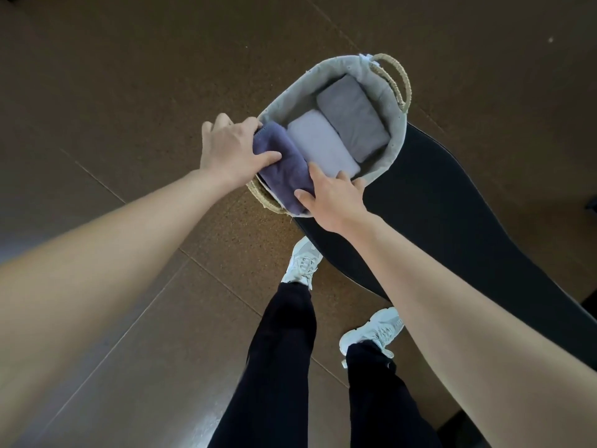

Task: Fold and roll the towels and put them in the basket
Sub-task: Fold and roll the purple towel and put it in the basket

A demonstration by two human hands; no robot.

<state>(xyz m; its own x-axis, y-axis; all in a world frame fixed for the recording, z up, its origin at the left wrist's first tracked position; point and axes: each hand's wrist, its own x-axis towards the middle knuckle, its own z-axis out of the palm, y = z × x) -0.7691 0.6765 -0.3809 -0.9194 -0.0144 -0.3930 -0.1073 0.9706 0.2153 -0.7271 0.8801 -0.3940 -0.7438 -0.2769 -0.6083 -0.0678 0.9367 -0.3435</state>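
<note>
An oval woven basket [392, 101] with a grey cloth liner stands on the end of a dark surface. Three rolled towels lie side by side in it: a grey one [353, 118] at the far end, a white one [321, 143] in the middle, and a dark purple one [284, 169] at the near end. My left hand [231, 150] holds the far end of the purple roll, thumb on top. My right hand [332, 195] grips its near end, with fingers between the purple roll and the white one.
The basket rests on a long black bench or table [452, 215] running toward the lower right. Brown tiled floor [129, 92] surrounds it. My legs in black trousers and white sneakers [302, 260] stand just below the basket.
</note>
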